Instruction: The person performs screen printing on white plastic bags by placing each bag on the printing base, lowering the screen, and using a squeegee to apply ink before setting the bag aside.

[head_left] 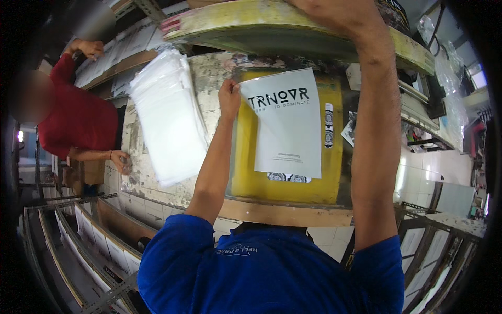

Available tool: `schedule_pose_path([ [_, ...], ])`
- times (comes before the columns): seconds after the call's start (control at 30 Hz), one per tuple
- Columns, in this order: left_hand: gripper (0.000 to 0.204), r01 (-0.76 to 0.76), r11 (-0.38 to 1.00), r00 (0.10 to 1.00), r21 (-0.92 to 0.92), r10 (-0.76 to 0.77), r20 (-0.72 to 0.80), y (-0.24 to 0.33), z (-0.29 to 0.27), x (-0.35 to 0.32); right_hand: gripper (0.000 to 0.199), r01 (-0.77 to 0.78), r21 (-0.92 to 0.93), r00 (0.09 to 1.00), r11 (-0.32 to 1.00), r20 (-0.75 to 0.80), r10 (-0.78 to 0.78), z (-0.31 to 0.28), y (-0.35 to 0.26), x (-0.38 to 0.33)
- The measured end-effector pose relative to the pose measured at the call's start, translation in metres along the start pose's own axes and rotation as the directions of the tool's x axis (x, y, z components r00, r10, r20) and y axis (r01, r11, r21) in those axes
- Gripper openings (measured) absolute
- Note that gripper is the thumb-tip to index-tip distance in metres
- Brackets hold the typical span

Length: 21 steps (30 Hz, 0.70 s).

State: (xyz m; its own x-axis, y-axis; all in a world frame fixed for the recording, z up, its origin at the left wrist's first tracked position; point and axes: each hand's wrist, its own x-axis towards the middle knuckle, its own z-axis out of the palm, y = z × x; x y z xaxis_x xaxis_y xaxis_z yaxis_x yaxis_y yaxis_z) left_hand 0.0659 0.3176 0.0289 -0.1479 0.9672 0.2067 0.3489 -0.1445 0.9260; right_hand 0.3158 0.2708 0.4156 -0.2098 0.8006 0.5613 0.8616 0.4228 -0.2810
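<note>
A thin white plastic bag with black lettering near its top lies over a yellow board on the table. Its upper left corner is pinched in my left hand, and its left edge is slightly lifted. Above the table's far side is a raised frame with yellow-stained edges, tilted up. My right hand grips this frame's edge at the top of the view, its fingers partly cut off. Patterned black-and-white pieces show beside the bag and under its lower edge.
A stack of white plastic bags lies left on the paint-stained table. A co-worker in a red shirt stands at the left, one hand at the table edge. Racks with printed sheets stand at the lower left and lower right.
</note>
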Motion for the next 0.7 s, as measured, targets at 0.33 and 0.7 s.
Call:
schedule_pose_path([
  [0.33,0.004,0.113,0.994,0.880,0.003,-0.098,-0.464,-0.099,-0.227,-0.066,0.039,0.060,-0.061,0.998,0.996,-0.032,-0.062,0.007,0.013,0.005],
  [0.7,0.024,0.454,0.879,0.302,0.144,0.000,-0.953,-0.147,-0.387,-0.115,0.039,-0.070,0.186,0.997,0.980,0.052,0.061,0.013,0.016,-0.004],
])
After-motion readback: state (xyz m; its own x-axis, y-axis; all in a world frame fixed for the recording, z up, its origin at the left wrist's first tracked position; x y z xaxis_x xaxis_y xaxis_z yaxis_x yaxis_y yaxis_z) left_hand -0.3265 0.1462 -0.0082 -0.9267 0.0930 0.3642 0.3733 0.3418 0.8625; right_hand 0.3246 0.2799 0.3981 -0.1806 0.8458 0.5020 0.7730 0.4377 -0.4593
